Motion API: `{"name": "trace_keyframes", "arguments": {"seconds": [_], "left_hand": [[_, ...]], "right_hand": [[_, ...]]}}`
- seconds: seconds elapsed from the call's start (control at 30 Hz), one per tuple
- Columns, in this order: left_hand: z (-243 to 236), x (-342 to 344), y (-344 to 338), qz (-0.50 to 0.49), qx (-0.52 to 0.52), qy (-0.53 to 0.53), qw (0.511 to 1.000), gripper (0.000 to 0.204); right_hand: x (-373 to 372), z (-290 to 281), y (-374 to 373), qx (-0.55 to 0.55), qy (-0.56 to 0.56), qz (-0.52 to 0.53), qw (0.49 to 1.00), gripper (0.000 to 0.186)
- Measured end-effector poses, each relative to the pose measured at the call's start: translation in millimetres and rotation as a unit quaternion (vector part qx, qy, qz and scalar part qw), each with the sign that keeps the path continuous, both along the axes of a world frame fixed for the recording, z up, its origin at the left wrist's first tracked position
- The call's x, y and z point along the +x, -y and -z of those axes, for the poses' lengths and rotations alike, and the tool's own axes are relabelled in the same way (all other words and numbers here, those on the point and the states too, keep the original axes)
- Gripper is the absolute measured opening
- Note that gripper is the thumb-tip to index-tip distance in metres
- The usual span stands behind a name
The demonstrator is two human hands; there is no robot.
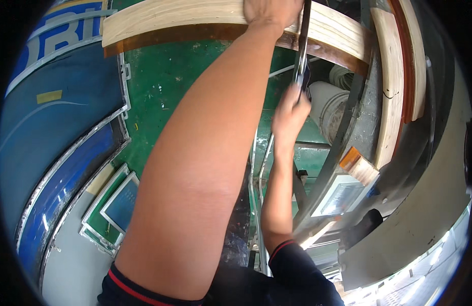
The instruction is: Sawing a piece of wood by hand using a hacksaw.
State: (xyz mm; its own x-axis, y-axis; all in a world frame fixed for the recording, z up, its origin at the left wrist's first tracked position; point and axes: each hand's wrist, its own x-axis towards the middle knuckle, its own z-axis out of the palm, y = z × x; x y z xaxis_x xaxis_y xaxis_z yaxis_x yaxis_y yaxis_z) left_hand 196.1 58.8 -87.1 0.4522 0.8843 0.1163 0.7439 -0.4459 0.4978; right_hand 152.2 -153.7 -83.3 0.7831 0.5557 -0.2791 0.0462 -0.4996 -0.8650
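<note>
The right hand (292, 115) is gripping the tool (303, 46) at one o'clock; the left hand (274, 11) is resting on the board (185, 14) at twelve, its grip impossible to tell. Its slipping could be shifting the board, skewing the tool.

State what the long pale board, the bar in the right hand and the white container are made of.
Board: wood; pale, seemingly unfinished face with streaky grain, brown, apparently coated edge.
Bar: probably metal; dark with shiny highlights.
White container: likely plastic; smooth, grubby surface.
</note>
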Motion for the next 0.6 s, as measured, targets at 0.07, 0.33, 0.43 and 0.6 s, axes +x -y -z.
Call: {"name": "trace_keyframes", "arguments": {"seconds": [0.07, 0.33, 0.43, 0.6], "left_hand": [[3.2, -3.0, -5.1, -0.011, 0.019, 0.001, 1.0, 0.028], [-0.9, -2.9, -3.6, -0.001, -0.011, 0.013, 1.0, 0.028], [-1.0, 3.3, -1.2, -0.002, -0.014, -0.01, 1.0, 0.028], [3.3, -7.0, -8.1, -0.014, 0.04, -0.007, 0.999, 0.024]], "right_hand": [[-41.0, 11.0, 63.6, -0.012, 0.0, 0.013, 1.0, 0.043], [8.8, -3.6, -3.7, -0.013, 0.02, -0.015, 1.0, 0.043], [8.6, -5.8, 1.8, -0.009, 0.041, 0.008, 0.999, 0.041], [-66.5, -6.6, 112.6, -0.038, 0.032, -0.006, 0.999, 0.033]]}}
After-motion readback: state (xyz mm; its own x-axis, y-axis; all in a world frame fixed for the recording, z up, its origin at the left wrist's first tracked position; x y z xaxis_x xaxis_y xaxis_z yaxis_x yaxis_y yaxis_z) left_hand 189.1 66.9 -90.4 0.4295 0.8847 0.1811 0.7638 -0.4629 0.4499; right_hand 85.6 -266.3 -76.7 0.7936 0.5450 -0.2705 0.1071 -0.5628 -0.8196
